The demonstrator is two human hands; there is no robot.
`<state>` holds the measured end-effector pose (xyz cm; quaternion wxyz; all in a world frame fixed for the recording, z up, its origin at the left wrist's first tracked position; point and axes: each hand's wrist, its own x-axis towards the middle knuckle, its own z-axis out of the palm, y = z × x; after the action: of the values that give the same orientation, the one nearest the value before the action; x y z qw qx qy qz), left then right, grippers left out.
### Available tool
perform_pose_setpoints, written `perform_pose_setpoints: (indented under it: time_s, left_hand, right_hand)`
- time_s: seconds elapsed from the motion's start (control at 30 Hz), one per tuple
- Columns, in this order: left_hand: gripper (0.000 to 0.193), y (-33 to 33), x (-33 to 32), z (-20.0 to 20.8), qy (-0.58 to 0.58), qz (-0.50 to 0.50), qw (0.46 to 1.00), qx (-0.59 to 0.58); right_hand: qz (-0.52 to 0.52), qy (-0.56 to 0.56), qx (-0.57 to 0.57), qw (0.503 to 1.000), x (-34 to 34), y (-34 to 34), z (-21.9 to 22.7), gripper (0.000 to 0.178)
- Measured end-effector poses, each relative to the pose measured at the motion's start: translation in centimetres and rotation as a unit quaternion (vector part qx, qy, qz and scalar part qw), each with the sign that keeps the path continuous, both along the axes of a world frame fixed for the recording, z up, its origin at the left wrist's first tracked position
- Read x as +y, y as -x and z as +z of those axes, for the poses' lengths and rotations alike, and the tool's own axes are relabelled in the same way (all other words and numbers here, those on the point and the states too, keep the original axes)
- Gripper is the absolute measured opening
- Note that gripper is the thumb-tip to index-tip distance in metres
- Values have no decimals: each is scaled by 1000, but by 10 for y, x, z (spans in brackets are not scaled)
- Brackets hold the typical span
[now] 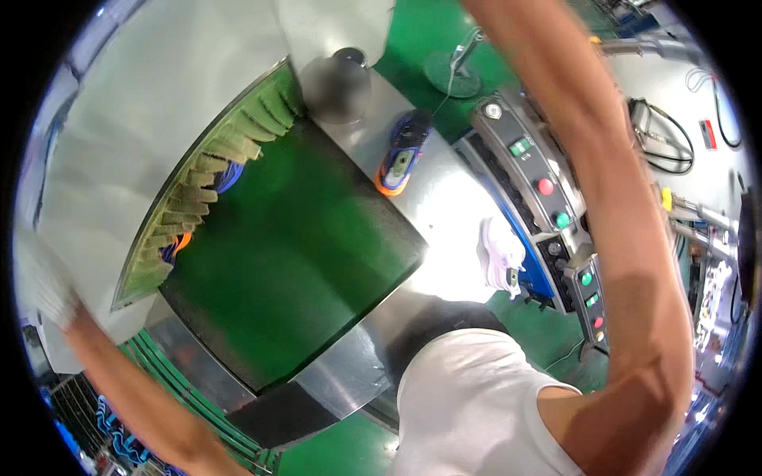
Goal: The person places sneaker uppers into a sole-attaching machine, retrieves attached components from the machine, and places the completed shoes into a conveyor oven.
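Note:
My left hand [46, 278], in a whitish glove, is raised at the far left beside the pale metal housing [182, 87]. Motion smears its fingers, so its grip cannot be made out. My right arm stretches up past the top edge, leaving that hand outside the picture. Below the housing, green strips [208, 168] hang over a dark green conveyor belt [294, 246]. Partly behind them show a blue shoe part [230, 177] and an orange-and-blue shoe part [176, 248]. A dark blue and orange shoe [403, 155] rests on the steel ledge, and a white shoe [502, 252] lies nearer me.
Control boxes with coloured buttons [545, 186] stand along the right, under my arm. A blurred dark round thing [337, 89] sits at the ledge's far end. Beyond is a round-based stand [452, 75] on the green floor. Green rails [171, 373] run at the lower left.

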<state>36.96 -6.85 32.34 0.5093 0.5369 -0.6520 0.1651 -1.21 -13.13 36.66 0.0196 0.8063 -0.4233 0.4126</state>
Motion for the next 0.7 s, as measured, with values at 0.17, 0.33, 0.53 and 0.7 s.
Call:
perform_pose_setpoints:
  time_s: [0.17,0.33,0.53,0.7]
  left_hand:
    - [29,61,195,-141,-271,-151,950,31]
    - [41,151,368,-287,-533,-279,776,191]
    - [51,274,422,-323,-609,-408,666,137]
    - [53,358,408,-293,-582,-403,703,62]
  right_hand:
    - [-205,-298,-193,912,264,119,-167,59]
    - [-450,-528,-260,672,598,135,-271,49]
    - [-569,-290,-422,644,713,208,-213,52]
    - [-634,-130,-348,678,738,363,-170,59]
